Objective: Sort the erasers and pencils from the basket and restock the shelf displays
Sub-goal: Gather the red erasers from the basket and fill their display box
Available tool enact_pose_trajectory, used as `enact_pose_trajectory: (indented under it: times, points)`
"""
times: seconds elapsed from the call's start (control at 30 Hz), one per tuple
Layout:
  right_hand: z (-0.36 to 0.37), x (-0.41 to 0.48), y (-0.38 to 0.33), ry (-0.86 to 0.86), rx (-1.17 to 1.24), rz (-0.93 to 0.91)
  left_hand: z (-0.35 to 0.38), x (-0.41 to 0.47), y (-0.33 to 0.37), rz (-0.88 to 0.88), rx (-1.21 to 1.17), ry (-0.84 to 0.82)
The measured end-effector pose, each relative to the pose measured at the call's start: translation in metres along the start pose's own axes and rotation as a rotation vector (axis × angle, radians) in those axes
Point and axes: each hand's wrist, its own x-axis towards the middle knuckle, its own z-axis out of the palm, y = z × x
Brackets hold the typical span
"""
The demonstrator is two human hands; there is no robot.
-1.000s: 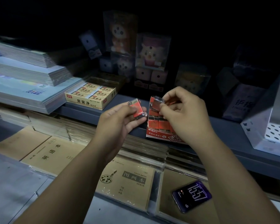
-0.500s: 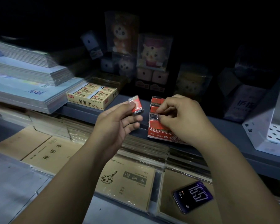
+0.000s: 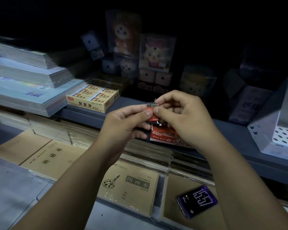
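dim blue-grey shelf (image 3: 231, 130), both hands pinching red eraser (image 3: 152, 112), notebooks below

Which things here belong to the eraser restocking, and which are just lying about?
Job: 2B eraser, pinched by left hand and right hand; red eraser box; yellow eraser box.
Lying about: phone; notebooks; boxed toys; white rack.

Both hands up front. Your left hand (image 3: 123, 124) and right hand (image 3: 183, 117) pinch one red 2B eraser (image 3: 151, 105) above the red display box (image 3: 165, 136) on the grey shelf (image 3: 83, 112). Yellow eraser box (image 3: 93, 99) sits left. Phone (image 3: 197, 200) lies below on brown notebooks (image 3: 131, 185).
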Motion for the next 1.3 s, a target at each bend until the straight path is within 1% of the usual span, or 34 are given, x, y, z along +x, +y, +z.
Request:
enact_pose_trajectory:
  times: [0.07, 0.13, 0.2, 0.27, 0.37, 0.6, 0.77, 0.87, 1.0, 1.03, 1.1, 1.13, 1.2, 1.27, 1.3]
  points:
    - [-0.002, 0.001, 0.0, 0.036, 0.036, 0.007, -0.001, 0.0, -0.002, 0.017, 0.04, 0.011]
    - [-0.008, 0.003, 0.001, 0.143, 0.048, -0.003, 0.0, 0.0, -0.004, 0.027, 0.076, 0.024]
    - [-0.014, 0.005, 0.004, 0.238, -0.001, -0.015, 0.0, 0.001, -0.007, 0.028, 0.102, 0.042]
    - [-0.02, 0.005, 0.008, 0.259, -0.11, -0.013, 0.002, 0.001, -0.009, 0.024, 0.12, 0.067]
    - [-0.024, 0.002, 0.014, 0.19, -0.25, 0.011, 0.003, 0.001, -0.01, 0.019, 0.132, 0.083]
    - [-0.023, 0.002, 0.016, 0.078, -0.434, -0.009, 0.002, 0.002, -0.011, 0.003, 0.163, 0.065]
    - [-0.028, 0.001, 0.017, 0.033, -0.469, -0.045, 0.002, 0.001, -0.009, 0.002, 0.161, 0.047]
    - [-0.028, -0.001, 0.021, 0.006, -0.513, -0.098, 0.003, -0.001, -0.01, 0.007, 0.158, 0.053]
    - [-0.033, -0.004, 0.027, -0.034, -0.586, -0.138, 0.005, -0.009, -0.008, 0.036, 0.159, -0.001]
    - [-0.038, -0.005, 0.029, -0.008, -0.586, -0.148, 0.005, -0.012, -0.007, 0.044, 0.174, -0.024]
    - [-0.047, -0.007, 0.035, 0.111, -0.537, -0.16, 0.004, -0.016, -0.006, 0.076, 0.253, -0.069]
    - [-0.053, -0.008, 0.039, 0.17, -0.492, -0.132, 0.003, -0.018, -0.006, 0.104, 0.303, -0.091]
    - [-0.06, -0.008, 0.048, 0.21, -0.333, 0.026, 0.003, -0.02, -0.006, 0.145, 0.378, -0.118]
    - [-0.061, -0.009, 0.054, 0.157, -0.124, 0.209, 0.003, -0.022, -0.007, 0.161, 0.436, -0.12]
    - [-0.061, -0.01, 0.055, 0.127, -0.073, 0.251, 0.003, -0.023, -0.007, 0.168, 0.47, -0.12]
